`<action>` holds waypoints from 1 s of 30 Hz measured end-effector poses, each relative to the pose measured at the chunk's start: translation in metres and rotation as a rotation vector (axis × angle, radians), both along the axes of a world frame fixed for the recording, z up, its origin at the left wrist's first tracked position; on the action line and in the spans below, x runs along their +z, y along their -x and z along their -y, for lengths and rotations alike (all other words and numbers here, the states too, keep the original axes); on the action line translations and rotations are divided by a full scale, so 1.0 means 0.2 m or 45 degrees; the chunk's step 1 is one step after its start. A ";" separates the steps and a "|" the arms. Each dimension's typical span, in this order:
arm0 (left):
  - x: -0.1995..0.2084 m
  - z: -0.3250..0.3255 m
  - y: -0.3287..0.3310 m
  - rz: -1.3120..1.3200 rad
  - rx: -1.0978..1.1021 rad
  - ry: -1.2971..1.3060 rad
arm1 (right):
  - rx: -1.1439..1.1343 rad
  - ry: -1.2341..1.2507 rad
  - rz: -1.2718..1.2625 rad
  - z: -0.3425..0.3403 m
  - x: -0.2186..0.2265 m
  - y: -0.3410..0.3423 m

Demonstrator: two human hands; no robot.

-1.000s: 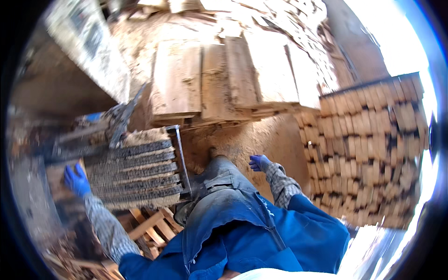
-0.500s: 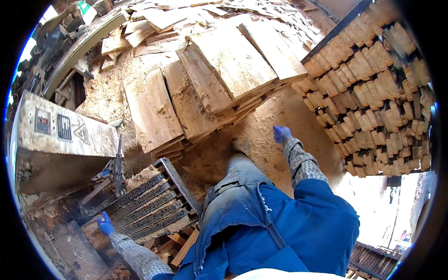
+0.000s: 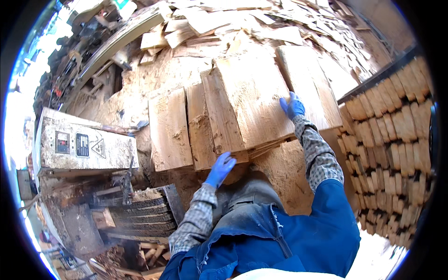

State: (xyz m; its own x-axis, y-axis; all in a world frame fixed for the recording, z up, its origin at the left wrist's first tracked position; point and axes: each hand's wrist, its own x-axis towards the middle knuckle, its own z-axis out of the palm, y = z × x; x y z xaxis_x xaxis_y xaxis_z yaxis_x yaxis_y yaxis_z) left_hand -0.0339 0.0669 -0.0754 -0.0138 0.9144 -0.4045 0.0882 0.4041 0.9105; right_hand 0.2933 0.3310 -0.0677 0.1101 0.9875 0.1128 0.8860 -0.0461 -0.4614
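Both hands wear blue gloves. My right hand (image 3: 293,107) rests at the right edge of a wide sawdust-covered board (image 3: 252,95), near its front corner, fingers spread. At the near edge of the stack, my left hand (image 3: 220,170) has its fingers stretched out, by the end of a narrower board (image 3: 221,112); whether it touches the wood I cannot tell. Beyond my right hand another board (image 3: 317,88) leans back across the pile. Farther left lie two more boards (image 3: 169,130) (image 3: 198,128), side by side. Neither hand holds anything.
A whitish machine housing (image 3: 88,144) with a small control panel stands at left, beside a dark ridged feed bed (image 3: 144,212). Stacked timber with its ends showing (image 3: 387,154) rises at right. Loose offcuts (image 3: 205,21) cover the far ground. Sawdust (image 3: 280,175) lies underfoot.
My left hand has swung from beside the ridged feed bed to the boards' near edge. My right hand has moved forward onto the wide board. The view has shifted, too.
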 end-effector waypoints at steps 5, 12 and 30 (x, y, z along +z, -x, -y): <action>-0.02 -0.36 -0.37 0.128 0.110 0.074 | -0.172 0.252 -0.041 -0.29 -0.11 -0.03; -0.04 -0.48 -0.52 -0.128 0.281 0.012 | -0.318 0.404 0.049 -0.34 -0.06 0.03; -0.27 0.52 -0.11 0.772 0.345 0.543 | -0.221 1.169 -1.442 0.96 -0.24 -0.19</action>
State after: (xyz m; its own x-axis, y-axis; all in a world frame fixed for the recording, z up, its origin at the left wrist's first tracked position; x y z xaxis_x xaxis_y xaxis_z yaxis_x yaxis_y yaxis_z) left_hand -0.0127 -0.0370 -0.1299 0.1210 0.6752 -0.7276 -0.5257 0.6654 0.5300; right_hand 0.3305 0.1395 -0.1163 -0.1672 0.6288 -0.7594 0.0315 -0.7664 -0.6416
